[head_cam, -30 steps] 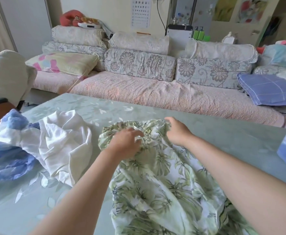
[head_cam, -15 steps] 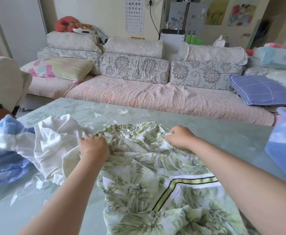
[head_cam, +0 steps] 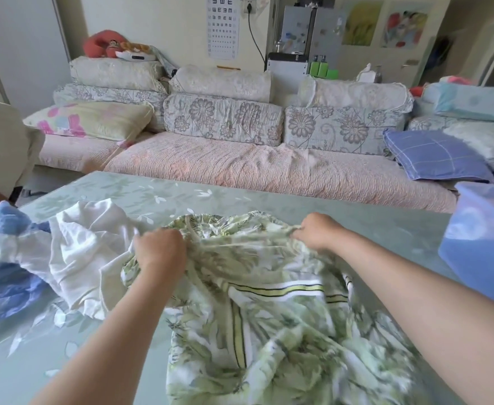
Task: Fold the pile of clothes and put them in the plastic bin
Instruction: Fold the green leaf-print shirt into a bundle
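Note:
A green leaf-print garment [head_cam: 269, 317] with a striped band lies spread on the table in front of me. My left hand [head_cam: 158, 252] grips its upper left edge. My right hand [head_cam: 316, 230] grips its upper right edge, and the cloth is stretched between them. To the left lie a crumpled white garment [head_cam: 79, 252] and a blue one [head_cam: 3, 270]. The blue plastic bin [head_cam: 485, 247] stands at the table's right side.
The pale green table [head_cam: 269, 200] has a leaf pattern. Behind it runs a long sofa [head_cam: 239, 168] with floral cushions and a blue pillow [head_cam: 433, 156]. A padded chair back [head_cam: 0, 141] stands at the far left.
My hands have moved apart along the garment's top edge, the left one going left. The green garment has spread wider and its striped band now shows.

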Tool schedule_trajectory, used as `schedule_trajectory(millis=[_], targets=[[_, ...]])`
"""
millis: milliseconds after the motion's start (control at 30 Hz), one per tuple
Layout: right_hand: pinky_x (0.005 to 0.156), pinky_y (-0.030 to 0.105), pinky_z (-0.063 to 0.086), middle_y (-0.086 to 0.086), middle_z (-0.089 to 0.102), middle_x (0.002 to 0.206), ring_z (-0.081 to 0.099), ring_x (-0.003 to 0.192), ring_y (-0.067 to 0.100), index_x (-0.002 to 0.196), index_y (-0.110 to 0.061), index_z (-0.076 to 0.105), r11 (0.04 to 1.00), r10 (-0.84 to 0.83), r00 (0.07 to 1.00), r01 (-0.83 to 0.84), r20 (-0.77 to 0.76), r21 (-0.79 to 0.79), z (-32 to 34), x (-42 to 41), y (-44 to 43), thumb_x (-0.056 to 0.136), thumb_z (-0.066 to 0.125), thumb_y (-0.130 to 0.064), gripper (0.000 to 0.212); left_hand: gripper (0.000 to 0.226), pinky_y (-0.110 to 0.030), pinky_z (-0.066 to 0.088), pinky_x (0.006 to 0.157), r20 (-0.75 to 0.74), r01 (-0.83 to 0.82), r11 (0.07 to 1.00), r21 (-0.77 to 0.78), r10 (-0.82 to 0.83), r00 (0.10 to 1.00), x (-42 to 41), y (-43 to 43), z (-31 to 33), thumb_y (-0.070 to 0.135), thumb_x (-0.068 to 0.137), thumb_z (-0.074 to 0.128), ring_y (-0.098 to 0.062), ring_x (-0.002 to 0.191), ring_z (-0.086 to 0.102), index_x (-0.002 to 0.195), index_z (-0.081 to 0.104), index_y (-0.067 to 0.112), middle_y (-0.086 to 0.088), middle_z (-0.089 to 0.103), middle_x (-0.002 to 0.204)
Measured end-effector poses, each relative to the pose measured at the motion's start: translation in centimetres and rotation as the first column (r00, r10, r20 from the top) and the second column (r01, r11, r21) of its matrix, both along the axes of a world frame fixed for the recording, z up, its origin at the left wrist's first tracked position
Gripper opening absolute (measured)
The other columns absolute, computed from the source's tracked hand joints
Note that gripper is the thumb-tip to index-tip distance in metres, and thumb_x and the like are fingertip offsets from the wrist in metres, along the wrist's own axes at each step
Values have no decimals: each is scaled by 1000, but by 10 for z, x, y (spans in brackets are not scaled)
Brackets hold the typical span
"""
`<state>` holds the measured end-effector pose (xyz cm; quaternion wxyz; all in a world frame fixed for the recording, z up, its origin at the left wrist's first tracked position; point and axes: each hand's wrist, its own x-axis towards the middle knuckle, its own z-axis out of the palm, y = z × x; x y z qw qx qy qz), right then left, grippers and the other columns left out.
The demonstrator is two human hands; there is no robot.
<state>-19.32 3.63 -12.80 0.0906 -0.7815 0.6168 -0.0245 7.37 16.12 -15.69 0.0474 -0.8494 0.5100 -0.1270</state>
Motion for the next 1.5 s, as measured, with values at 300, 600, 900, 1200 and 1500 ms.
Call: schedule_trajectory(millis=[300,600,900,1200,1500], targets=[[56,30,27,2,43,71,40,65,19,71,-15,50,980,118,927,-167,355,110,-7,1,3,90,38,5,30,60,-43,32,115,-280,432,863,-263,-497,821,-56,-10,4,3,88,46,-19,134,38,140,44,34,4,42,145],[95,22,38,6,48,148,47,134,24,144,-22,49,996,-51,955,29,291,80,-55,-67,9,89,42,7,63,45,-29,51,97,-532,638,767,75,-510,676,-100,-20,-36,10,96,58,-16,100,63,133,56,34,3,61,127],[115,39,28,1,37,155,30,142,26,139,-40,54,968,233,972,-231,-9,96,-56,-71,9,82,42,3,72,42,-39,43,103,37,107,966,238,-119,992,-72,-9,0,9,94,44,-29,131,44,135,51,15,-14,42,146],[83,35,51,3,74,100,66,98,26,91,-24,73,996,83,898,-63,432,-60,-36,-82,8,92,49,-9,28,94,-59,28,113,-671,685,637,353,-338,660,-152,-13,-6,85,67,54,-28,148,15,147,18,54,13,6,161],[85,31,44,5,70,113,63,110,28,108,-18,70,815,-453,882,350,-130,-462,-19,-175,22,90,48,-6,31,83,-48,15,121,-88,669,742,36,-665,742,-163,-28,-3,37,89,64,-24,147,17,153,11,43,2,18,161]])
